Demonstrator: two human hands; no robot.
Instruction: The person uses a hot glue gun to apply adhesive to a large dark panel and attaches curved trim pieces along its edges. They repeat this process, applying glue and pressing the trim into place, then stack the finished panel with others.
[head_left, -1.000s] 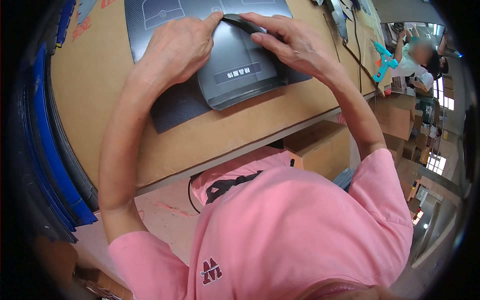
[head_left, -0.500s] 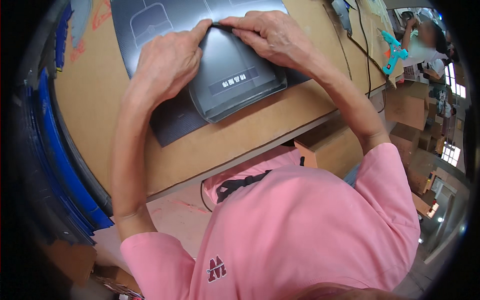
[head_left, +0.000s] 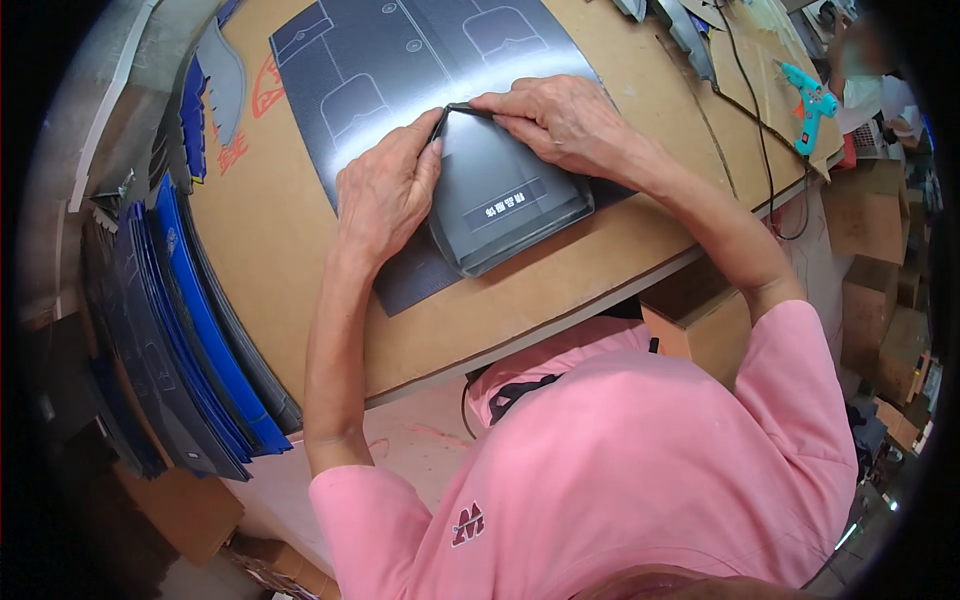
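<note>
A dark grey, tray-like piece with turned-up edges and a printed label strip lies on a large dark sheet printed with pocket and button outlines. Its far end narrows to a point between my hands. My left hand is closed on the upturned left edge just below that point, thumb on the inner side. On the other side, my right hand pinches the black right edge close to the point between thumb and index finger. Parts of both edges are hidden under my fingers.
The tan worktable carries a teal glue gun at the right, with a dark cable nearby. A stack of blue and dark curved sheets stands at the left. Cardboard boxes and another person are at the far right.
My left hand has shifted from the tip of the piece to its left edge. My right hand keeps its pinch. The whole view has shifted, with the table sitting lower and further right.
</note>
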